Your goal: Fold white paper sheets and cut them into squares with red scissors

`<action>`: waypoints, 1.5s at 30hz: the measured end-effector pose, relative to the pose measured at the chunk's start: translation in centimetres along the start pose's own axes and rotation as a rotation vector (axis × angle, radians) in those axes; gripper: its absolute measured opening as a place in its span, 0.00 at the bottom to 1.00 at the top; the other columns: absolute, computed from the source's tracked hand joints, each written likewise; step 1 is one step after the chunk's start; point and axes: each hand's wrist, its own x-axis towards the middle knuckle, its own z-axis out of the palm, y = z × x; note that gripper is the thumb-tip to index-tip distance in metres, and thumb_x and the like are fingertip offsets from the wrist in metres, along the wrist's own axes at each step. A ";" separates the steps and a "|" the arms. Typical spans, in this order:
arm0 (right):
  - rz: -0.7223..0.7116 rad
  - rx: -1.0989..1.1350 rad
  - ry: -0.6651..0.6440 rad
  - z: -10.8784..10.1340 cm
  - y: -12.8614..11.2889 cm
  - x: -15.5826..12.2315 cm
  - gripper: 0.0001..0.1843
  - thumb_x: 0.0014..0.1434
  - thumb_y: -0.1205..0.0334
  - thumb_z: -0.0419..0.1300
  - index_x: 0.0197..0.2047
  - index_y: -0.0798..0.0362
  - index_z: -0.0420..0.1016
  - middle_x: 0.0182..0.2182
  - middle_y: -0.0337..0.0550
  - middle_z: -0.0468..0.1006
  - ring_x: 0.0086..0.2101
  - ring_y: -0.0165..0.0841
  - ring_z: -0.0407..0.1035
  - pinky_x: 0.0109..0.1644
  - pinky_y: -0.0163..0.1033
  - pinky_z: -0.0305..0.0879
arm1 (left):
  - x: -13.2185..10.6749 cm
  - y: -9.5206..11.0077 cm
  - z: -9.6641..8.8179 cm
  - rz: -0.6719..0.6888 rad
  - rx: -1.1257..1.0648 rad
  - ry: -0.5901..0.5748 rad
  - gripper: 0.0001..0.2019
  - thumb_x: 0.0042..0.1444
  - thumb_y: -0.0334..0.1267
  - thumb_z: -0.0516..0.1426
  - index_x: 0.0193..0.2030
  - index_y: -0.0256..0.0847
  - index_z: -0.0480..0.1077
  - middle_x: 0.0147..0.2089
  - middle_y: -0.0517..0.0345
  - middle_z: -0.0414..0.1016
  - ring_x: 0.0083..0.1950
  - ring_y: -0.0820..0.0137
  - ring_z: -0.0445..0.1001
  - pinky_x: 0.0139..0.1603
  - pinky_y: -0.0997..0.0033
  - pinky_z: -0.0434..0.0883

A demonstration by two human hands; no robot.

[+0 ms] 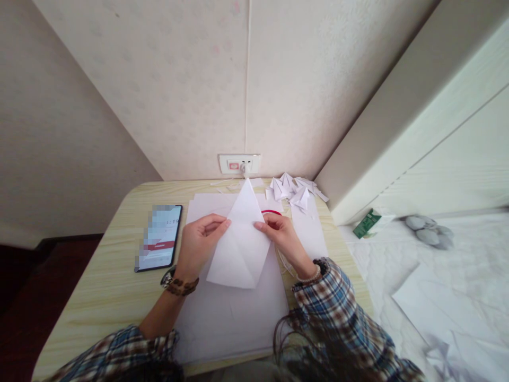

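I hold a white folded paper (241,239), kite-shaped with its point toward the wall, above a stack of white sheets (230,313) on a light wooden table (107,297). My left hand (201,241) pinches the paper's left edge with thumb and fingers. My right hand (280,233) pinches its right edge. Both hands are closed on the paper. A small red-rimmed object (271,212) shows just behind my right hand, mostly hidden.
A smartphone (159,237) lies at the left of the sheets. A pile of small folded white paper pieces (292,190) sits at the table's back right. A wall socket (239,163) is behind. At right, a bed holds a green box (367,223), a grey object (427,231) and loose paper (441,307).
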 end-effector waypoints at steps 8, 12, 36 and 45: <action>-0.043 0.011 0.108 0.0 -0.3 0.0 0.14 0.50 0.53 0.64 0.21 0.53 0.68 0.19 0.33 0.64 0.21 0.26 0.55 0.25 0.33 0.49 | 0.3 -0.3 -0.3 0.034 -0.017 0.074 0.05 0.46 0.38 0.63 0.28 0.39 0.75 0.25 0.63 0.78 0.30 0.72 0.76 0.30 0.81 0.70; -0.063 -0.022 0.123 -0.1 -0.3 0.0 0.12 0.50 0.54 0.64 0.23 0.53 0.73 0.21 0.36 0.69 0.23 0.28 0.59 0.26 0.34 0.53 | 0.3 -0.4 -0.2 0.064 0.018 0.065 0.06 0.48 0.39 0.62 0.28 0.39 0.75 0.27 0.62 0.79 0.31 0.72 0.76 0.30 0.80 0.70; -0.108 0.036 0.131 0.3 -0.9 -0.4 0.16 0.51 0.55 0.64 0.20 0.52 0.63 0.23 0.35 0.65 0.24 0.27 0.57 0.27 0.34 0.51 | -0.1 0.0 0.1 0.038 0.060 -0.101 0.10 0.49 0.43 0.61 0.29 0.37 0.74 0.31 0.55 0.81 0.32 0.68 0.78 0.29 0.77 0.70; -0.031 0.076 0.153 0.3 -1.4 -0.3 0.14 0.47 0.52 0.65 0.23 0.51 0.68 0.21 0.35 0.66 0.23 0.28 0.57 0.25 0.34 0.51 | -0.1 0.2 0.3 0.045 0.081 -0.141 0.10 0.48 0.43 0.61 0.27 0.38 0.74 0.30 0.54 0.81 0.32 0.66 0.78 0.28 0.76 0.71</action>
